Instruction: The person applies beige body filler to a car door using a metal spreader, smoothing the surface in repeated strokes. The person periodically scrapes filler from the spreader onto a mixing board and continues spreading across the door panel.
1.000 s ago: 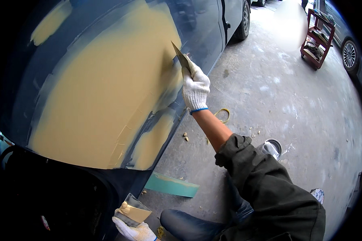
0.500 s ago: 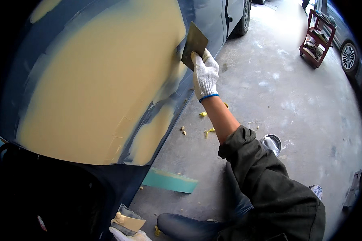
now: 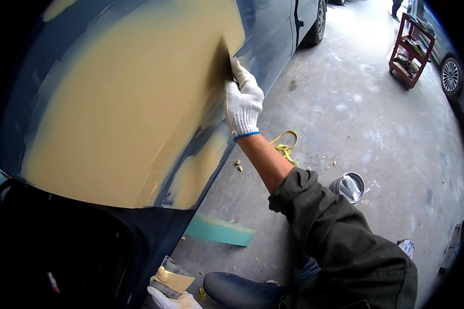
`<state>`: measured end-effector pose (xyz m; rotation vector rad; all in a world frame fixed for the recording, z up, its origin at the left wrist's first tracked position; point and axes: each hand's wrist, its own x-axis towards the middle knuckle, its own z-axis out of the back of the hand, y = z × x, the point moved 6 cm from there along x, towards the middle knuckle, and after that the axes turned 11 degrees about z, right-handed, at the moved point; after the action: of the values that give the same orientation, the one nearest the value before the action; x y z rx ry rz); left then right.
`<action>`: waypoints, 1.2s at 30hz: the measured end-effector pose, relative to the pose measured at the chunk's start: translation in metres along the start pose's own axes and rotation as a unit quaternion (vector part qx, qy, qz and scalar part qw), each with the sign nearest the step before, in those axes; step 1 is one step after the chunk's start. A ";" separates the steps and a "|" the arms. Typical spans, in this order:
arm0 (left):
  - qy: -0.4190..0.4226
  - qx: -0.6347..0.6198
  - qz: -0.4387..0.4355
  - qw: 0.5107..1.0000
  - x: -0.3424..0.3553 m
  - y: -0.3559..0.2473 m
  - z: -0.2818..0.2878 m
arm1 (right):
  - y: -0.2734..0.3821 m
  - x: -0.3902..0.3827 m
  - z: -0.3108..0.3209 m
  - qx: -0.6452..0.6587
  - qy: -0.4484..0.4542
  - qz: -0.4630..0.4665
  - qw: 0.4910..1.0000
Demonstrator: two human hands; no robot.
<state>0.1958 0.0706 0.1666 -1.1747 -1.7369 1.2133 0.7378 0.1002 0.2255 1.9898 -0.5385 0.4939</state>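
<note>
A dark car body panel [image 3: 15, 113] fills the left side, with a broad smooth patch of beige body filler [image 3: 118, 113] on it. My right hand [image 3: 244, 105], in a white knit glove, is closed on a thin dark putty spreader [image 3: 223, 59]. The spreader stands nearly edge-on against the right part of the filler patch. At the bottom, my gloved left hand [image 3: 175, 302] supports a small grey putty plate [image 3: 176, 263] carrying a lump of beige filler [image 3: 162, 275]. Most of the left hand's fingers are hidden under the plate.
A teal strip [image 3: 220, 230] lies on the floor under the panel. An open can [image 3: 347, 187] stands beside my right forearm, near a tangled yellow strap [image 3: 285, 148]. Farther off are a red tool cart [image 3: 412, 51] and another car's wheel [image 3: 450, 76]. A dark wheel-arch opening is at lower left.
My right hand has moved left and slightly down, bringing the spreader from the panel's right edge onto the filler patch and turning it edge-on. The left hand and plate have shifted slightly in view.
</note>
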 end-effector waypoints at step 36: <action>-0.049 0.050 0.033 0.997 -0.007 -0.012 0.064 | 0.145 -0.258 -0.041 0.055 0.108 0.080 0.989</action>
<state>0.1374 0.0428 0.1581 -1.1384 -1.6993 1.4018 0.4397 0.1171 0.2047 1.9748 -0.5462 0.8432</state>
